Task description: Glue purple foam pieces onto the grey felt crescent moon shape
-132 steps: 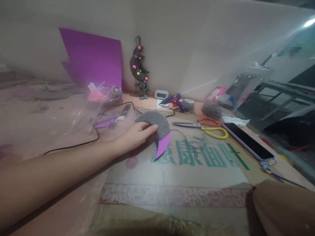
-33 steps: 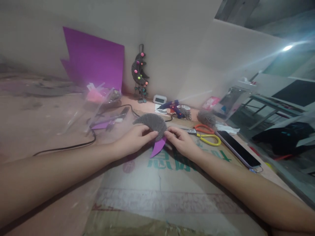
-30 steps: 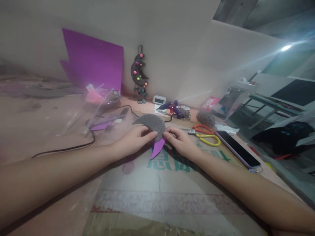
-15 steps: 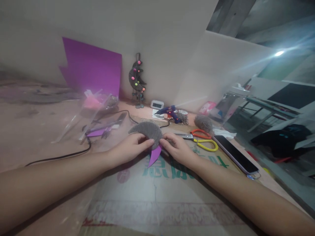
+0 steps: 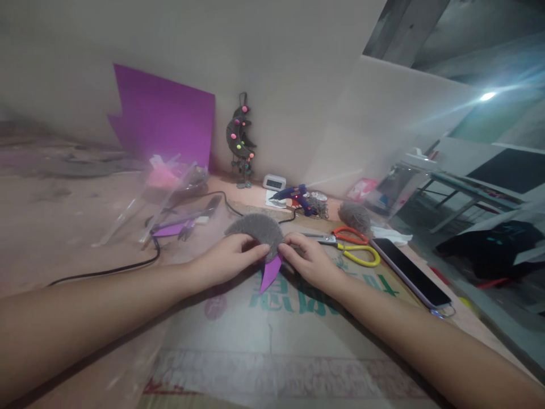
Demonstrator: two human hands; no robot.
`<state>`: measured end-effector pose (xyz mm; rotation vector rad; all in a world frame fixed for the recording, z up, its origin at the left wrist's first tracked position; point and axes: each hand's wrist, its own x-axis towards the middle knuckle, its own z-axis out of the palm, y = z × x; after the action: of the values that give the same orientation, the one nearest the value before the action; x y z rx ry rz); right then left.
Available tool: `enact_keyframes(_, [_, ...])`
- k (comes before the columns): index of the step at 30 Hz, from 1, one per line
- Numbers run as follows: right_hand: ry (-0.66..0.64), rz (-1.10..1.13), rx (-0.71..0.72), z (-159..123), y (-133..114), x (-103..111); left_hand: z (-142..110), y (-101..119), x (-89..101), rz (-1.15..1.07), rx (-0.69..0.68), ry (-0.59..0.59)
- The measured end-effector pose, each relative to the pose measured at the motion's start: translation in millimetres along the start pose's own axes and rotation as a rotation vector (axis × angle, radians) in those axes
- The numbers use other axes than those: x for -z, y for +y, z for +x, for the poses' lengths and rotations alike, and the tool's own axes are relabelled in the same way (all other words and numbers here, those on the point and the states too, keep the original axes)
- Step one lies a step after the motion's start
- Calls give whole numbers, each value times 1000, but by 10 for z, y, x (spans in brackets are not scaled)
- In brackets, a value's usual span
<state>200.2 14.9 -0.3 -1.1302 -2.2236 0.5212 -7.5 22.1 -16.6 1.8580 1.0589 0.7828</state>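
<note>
A crescent moon cutout (image 5: 258, 228), mostly wrapped in grey yarn, is held above a printed cardboard sheet (image 5: 323, 335). Its lower tip (image 5: 271, 274) shows bare purple. My left hand (image 5: 236, 255) is closed on the inner curve, thumb on the wrapped face. On the right edge, where the grey meets the purple, the fingers of my right hand (image 5: 304, 255) are pinched; whether they also hold the yarn strand is too small to tell. Scissors (image 5: 355, 244) with orange and yellow handles lie just beyond my right hand.
A blue glue gun (image 5: 296, 197) stands at the back by a small white clock (image 5: 275, 182). A grey yarn ball (image 5: 355, 216) and a phone (image 5: 411, 272) lie right. A purple sheet (image 5: 166, 113) and a decorated moon hanging (image 5: 239, 136) are against the wall.
My right hand has come in from the lower right and now grips the crescent's right edge. The grey wrapping reaches slightly lower over the purple tip. In the last second the hands barely move.
</note>
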Motion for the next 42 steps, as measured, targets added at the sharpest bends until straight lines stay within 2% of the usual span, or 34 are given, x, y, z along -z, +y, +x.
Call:
enact_keyframes(13, [5,-10,-8,12,-3,-9,-8,-19,21,-32,50,-41])
enact_keyframes(22, [4,-31,0,14,-17,-1,-23,-59,28,-11,21,26])
enact_keyframes(33, [4,-52,12,7,18,-10,-12,-45,28,-21,-7,-52])
enact_keyframes(42, [17,-58,32,-3,17,-7,-14,-54,20,-5,-12,-38])
